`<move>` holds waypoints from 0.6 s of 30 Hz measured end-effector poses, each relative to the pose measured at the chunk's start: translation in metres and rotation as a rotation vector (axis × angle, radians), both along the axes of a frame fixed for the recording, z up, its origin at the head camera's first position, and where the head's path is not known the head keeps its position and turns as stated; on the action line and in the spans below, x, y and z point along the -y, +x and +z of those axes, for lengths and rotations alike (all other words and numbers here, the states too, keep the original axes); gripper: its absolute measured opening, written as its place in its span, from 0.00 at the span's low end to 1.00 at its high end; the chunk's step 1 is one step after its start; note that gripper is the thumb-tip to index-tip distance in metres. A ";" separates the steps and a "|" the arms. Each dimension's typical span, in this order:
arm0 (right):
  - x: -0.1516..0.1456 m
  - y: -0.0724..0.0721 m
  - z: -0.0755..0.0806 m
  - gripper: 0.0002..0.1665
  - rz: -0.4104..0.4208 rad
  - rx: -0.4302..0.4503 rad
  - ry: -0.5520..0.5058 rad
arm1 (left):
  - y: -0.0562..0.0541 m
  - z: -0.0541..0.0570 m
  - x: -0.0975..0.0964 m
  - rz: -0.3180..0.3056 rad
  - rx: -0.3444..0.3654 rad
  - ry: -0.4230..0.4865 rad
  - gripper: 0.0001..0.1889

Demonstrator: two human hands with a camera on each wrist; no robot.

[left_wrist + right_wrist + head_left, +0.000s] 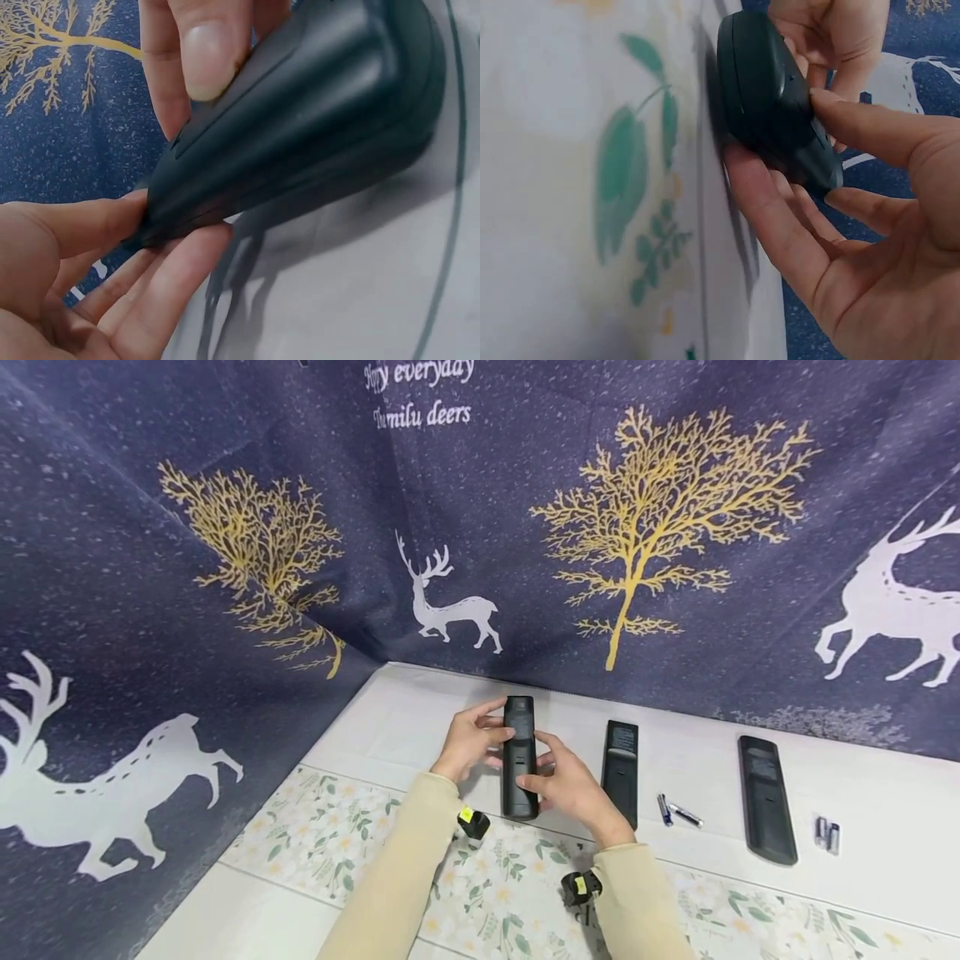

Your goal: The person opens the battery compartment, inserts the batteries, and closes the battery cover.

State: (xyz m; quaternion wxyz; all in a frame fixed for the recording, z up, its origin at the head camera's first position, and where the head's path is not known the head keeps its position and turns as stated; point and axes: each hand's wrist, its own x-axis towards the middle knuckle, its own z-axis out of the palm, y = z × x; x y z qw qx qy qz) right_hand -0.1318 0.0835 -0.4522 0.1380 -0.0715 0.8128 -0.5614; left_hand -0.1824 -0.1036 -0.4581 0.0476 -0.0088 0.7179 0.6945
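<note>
Fingers of 2 hands are curled round a black remote control (522, 750), held back side up over the white table surface (686, 760), to the left of 2 other remotes; its upper part is gripped by the left hand (467, 742), its lower part by the right hand (573, 783). For what appears to be work on the back cover, the whole body is best kept steady from beneath by the fingertips, so that thumb pressure is not lost in a tilting case. The right thumb should be laid flat and pressed evenly, since a cover of this sort would probably be strained if forced at a corner; the small notch (521, 762), presumably a latch, is best kept in sight. Much is withheld from view: the button side is turned away, and the lower left edge of the middle remote (621, 767) is covered by the right hand, whereas the far right remote (768, 802) is seen whole. Beside each of these, 2 batteries are laid, 1 pair askew (664, 810), 1 pair side by side (833, 838); their polarity marks cannot be read. Whether the cover is fully seated cannot be told, and the label print is too small.
</note>
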 end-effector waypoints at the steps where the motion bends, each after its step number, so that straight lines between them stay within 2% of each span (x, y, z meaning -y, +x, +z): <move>1: 0.000 0.000 -0.001 0.51 -0.001 -0.001 0.000 | 0.001 0.000 0.000 0.002 0.000 -0.005 0.33; 6: 0.000 -0.001 -0.004 0.51 0.007 -0.009 0.004 | 0.003 0.002 -0.002 0.001 -0.008 -0.070 0.32; 13: 0.000 -0.002 -0.006 0.50 0.007 -0.005 0.034 | 0.000 0.000 -0.002 -0.039 -0.013 -0.168 0.33; 18: 0.001 -0.003 -0.006 0.49 0.013 -0.004 0.061 | -0.001 -0.002 0.000 -0.018 -0.011 -0.202 0.33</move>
